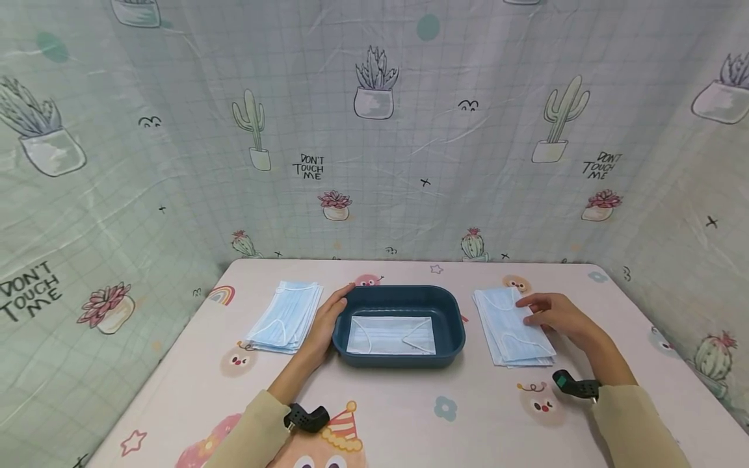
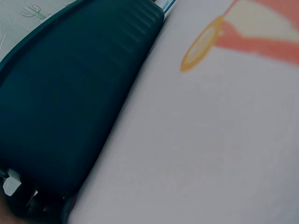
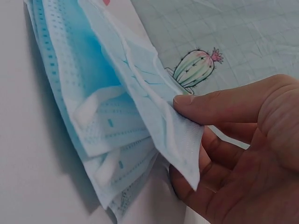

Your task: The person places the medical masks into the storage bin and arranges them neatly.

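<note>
A dark teal plastic tub [image 1: 400, 360] stands mid-table with pale blue face masks [image 1: 391, 335] lying flat inside. My left hand [image 1: 325, 322] lies along the tub's left side, its fairly straight fingers touching the wall and rim. To the tub's right is a stack of face masks [image 1: 508, 341]. My right hand [image 1: 562, 316] is at that stack's right edge. In the right wrist view, the thumb and fingers pinch the edge of the top face mask [image 3: 163, 116], which is lifted away from those beneath. The left wrist view mostly shows the tub's outer wall [image 2: 70, 93].
Another stack of face masks [image 1: 287, 316] lies on the table [image 1: 409, 416] left of my left hand. A patterned plastic curtain [image 1: 374, 149] rises behind the table and along its sides. Small wrist cameras are strapped to both forearms.
</note>
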The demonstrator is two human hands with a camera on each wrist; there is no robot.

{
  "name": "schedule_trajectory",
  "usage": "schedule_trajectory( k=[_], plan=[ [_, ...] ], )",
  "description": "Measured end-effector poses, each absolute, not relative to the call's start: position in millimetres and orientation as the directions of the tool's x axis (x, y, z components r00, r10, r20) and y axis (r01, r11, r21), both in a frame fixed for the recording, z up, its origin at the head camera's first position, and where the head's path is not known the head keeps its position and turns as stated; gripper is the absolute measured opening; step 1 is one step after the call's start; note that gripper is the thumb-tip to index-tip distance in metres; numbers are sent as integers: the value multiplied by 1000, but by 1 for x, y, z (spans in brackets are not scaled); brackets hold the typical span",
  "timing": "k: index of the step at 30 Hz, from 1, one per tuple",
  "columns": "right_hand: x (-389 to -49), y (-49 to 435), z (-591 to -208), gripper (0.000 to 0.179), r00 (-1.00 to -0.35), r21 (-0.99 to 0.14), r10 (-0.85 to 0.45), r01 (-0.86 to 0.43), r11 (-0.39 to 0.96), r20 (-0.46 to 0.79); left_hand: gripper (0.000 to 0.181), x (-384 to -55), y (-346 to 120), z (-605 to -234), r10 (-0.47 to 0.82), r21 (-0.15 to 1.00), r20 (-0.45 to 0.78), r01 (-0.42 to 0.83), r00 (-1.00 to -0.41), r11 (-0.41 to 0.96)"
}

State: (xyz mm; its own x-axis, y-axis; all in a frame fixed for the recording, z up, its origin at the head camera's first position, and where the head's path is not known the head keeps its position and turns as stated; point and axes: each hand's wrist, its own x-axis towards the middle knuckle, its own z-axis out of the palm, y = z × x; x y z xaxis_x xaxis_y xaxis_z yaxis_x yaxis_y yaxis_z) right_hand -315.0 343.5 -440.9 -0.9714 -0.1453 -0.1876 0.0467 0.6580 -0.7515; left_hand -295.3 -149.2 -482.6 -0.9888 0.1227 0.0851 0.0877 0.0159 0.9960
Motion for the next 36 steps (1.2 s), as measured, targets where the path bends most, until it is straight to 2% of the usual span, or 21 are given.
schedule_trajectory(
  k=[13,18,27,36],
  plan=[
    [-313,347,-436,48,-973,-788,-177,9,615,-149,45,-295,-148,-482,118,995,97,98,-988,9],
    [-313,347,-436,45,-970,-788,-184,12,615,-159,45,-295,-148,-482,122,995,100,102,-987,15],
    [-314,348,-439,54,-962,-801,-203,28,598,-185,44,-296,-147,-483,112,995,100,100,-989,-3],
    [-314,350,-440,50,-958,-792,-214,19,611,-189,44,-295,-148,-482,111,996,93,94,-989,3]
  ],
)
